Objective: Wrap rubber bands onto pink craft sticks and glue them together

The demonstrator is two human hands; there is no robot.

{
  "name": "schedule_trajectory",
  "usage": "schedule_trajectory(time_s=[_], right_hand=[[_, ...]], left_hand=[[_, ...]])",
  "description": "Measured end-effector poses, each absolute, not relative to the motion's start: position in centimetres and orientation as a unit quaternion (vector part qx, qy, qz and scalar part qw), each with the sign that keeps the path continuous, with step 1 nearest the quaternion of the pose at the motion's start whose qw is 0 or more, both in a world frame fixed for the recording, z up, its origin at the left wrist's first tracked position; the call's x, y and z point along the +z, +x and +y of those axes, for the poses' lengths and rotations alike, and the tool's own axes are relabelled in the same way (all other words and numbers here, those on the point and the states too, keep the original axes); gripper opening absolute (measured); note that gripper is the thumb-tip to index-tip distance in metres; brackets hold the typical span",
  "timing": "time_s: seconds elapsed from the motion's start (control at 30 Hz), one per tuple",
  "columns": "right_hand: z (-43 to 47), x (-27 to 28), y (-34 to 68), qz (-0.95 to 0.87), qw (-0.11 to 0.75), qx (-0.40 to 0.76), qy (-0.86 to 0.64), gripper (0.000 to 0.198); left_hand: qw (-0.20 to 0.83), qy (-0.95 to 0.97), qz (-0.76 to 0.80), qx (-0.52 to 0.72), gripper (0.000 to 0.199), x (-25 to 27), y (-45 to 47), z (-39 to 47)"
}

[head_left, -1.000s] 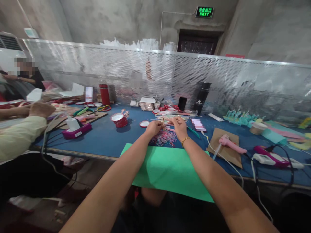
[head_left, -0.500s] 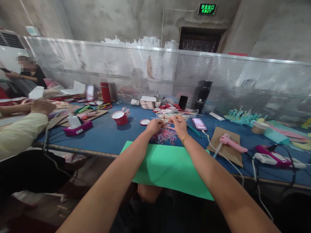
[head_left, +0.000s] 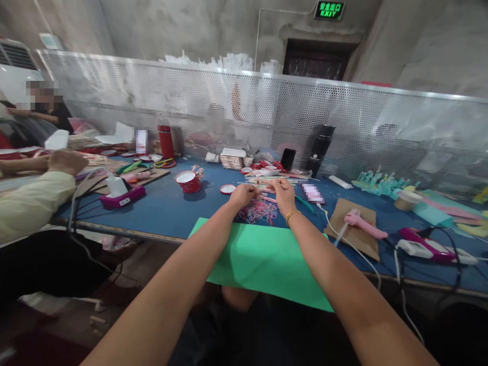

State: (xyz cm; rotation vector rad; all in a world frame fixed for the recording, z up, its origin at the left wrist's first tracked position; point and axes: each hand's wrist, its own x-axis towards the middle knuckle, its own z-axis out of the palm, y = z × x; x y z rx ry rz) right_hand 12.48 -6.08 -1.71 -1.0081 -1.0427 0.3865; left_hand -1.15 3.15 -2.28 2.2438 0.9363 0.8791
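My left hand point(head_left: 243, 197) is closed in a pinch on a small brown wooden stick point(head_left: 258, 189), which stands upright at its fingertips. Just to the right, my right hand point(head_left: 284, 197) has its thumb and fingers pressed together near that stick. Whatever lies between them is too small to make out. Under both hands is a tangled heap of pink, purple and white string point(head_left: 260, 212). A green sheet point(head_left: 263, 262) hangs over the table's front edge below my forearms. Behind the hands lie several thin pale sticks point(head_left: 280, 181).
Red-rimmed round tins point(head_left: 189, 186) stand left on the blue table point(head_left: 163, 206). A pink glue gun point(head_left: 366, 223) rests on cardboard point(head_left: 345, 206) at right, beside a purple power strip point(head_left: 429, 245) and cables. At far left are a co-worker's hands point(head_left: 66, 163) and another power strip point(head_left: 124, 197).
My hands stay close together over the string, with only slight finger movement. The camera view has shifted a little.
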Motion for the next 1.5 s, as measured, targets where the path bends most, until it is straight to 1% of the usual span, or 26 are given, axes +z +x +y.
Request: schedule_trajectory(time_s=[0.13,0.3,0.4,0.57,0.73,0.93,1.13,1.5], right_hand=[[-6.10,-1.66,12.36,-0.487,0.721,0.185,-0.457,0.028],[-5.88,-1.79,12.53,-0.483,0.718,0.179,-0.468,0.030],[-6.02,-1.68,12.50,-0.469,0.728,0.180,-0.467,0.028],[-6.43,-1.33,12.05,-0.491,0.714,0.203,-0.457,0.028],[-6.32,-1.39,12.23,-0.465,0.720,0.183,-0.481,0.029],[-6.51,-1.24,11.87,-0.491,0.715,0.210,-0.450,0.027],[-6.49,-1.28,12.02,-0.473,0.722,0.189,-0.468,0.029],[-6.42,-1.39,12.04,-0.480,0.717,0.193,-0.467,0.030]], left_hand=[[0.241,0.857,0.341,0.302,0.037,-1.89,-1.35,2.79],[0.246,0.855,0.343,0.301,0.039,-1.70,-1.42,2.54],[0.240,0.851,0.355,0.303,0.038,-1.80,-1.38,2.65],[0.240,0.859,0.334,0.306,0.036,-2.11,-1.38,3.03],[0.247,0.848,0.352,0.309,0.033,-2.37,-1.30,3.28],[0.234,0.859,0.339,0.303,0.032,-2.16,-1.26,3.18],[0.245,0.852,0.345,0.310,0.031,-2.26,-1.27,3.17],[0.246,0.853,0.342,0.307,0.031,-2.13,-1.30,3.05]])
